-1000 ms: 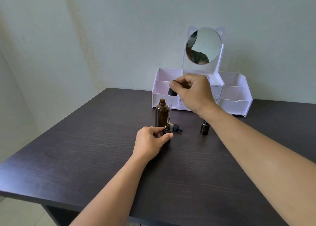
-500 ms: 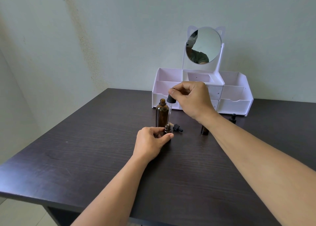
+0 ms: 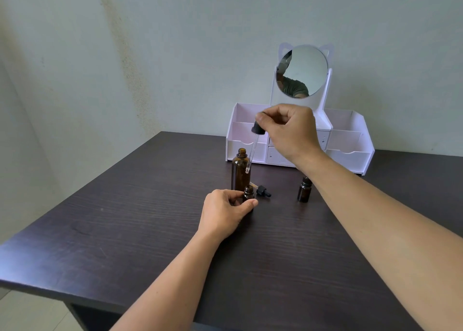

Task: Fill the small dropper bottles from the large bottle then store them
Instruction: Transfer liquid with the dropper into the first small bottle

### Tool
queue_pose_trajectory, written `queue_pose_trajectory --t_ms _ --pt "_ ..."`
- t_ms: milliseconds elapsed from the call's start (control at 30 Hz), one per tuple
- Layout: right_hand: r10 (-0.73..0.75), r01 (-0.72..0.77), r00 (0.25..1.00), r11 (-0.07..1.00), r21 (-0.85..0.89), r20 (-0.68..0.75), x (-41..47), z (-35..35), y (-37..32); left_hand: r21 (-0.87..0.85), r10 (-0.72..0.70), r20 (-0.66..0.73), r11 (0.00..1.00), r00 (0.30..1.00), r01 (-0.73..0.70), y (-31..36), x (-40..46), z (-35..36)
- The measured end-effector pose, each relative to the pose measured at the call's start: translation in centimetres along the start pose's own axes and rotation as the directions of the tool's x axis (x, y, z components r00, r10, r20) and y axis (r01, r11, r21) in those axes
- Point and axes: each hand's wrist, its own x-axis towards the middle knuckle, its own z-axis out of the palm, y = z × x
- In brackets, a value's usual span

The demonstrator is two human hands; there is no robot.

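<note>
The large amber bottle [image 3: 240, 171] stands open on the dark table. Just in front of it, my left hand [image 3: 226, 211] grips a small open amber dropper bottle [image 3: 248, 193] that rests on the table. My right hand [image 3: 288, 130] pinches the black bulb of the large glass dropper [image 3: 252, 150], held tilted in the air. Its glass tip hangs beside the large bottle, above the small one. A small black dropper cap [image 3: 262, 191] lies on the table right of the held bottle. A second small amber bottle [image 3: 304, 190] stands further right, partly behind my right forearm.
A white organiser [image 3: 350, 140] with open compartments, small drawers and a round cat-eared mirror [image 3: 302, 71] stands at the table's back against the wall. The dark wooden table [image 3: 130, 220] ends at a front edge near me and at a left edge by the wall.
My right hand has lifted the large dropper, so its tip is out of the small bottle's mouth and higher beside the large bottle. My left hand has stayed on the small bottle.
</note>
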Motion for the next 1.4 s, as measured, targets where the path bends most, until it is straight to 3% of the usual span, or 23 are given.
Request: queue_pose_trajectory --t_ms 167,367,833,1400 --pt "-0.079 0.078 0.991 0.997 -0.012 -0.105 2.2 0.5 -1.0 0.010 0.020 0.002 1.000 1.000 -0.020 -0.1 0.0 -0.1" --pt "-0.098 0.093 0.992 0.993 -0.066 -0.082 3.2 2.0 -0.3 0.013 0.030 0.016 0.999 0.999 -0.031 -0.3 0.1 0.0" --pt "0.120 -0.111 0.990 0.986 -0.123 0.075 0.9 4.6 4.0 0.033 0.041 0.002 0.999 0.999 -0.041 -0.4 0.3 0.0" --pt "0.133 -0.118 0.986 0.981 -0.151 0.096 -0.3 5.3 5.0 0.053 0.046 0.000 0.998 0.999 -0.046 -0.2 0.3 -0.1"
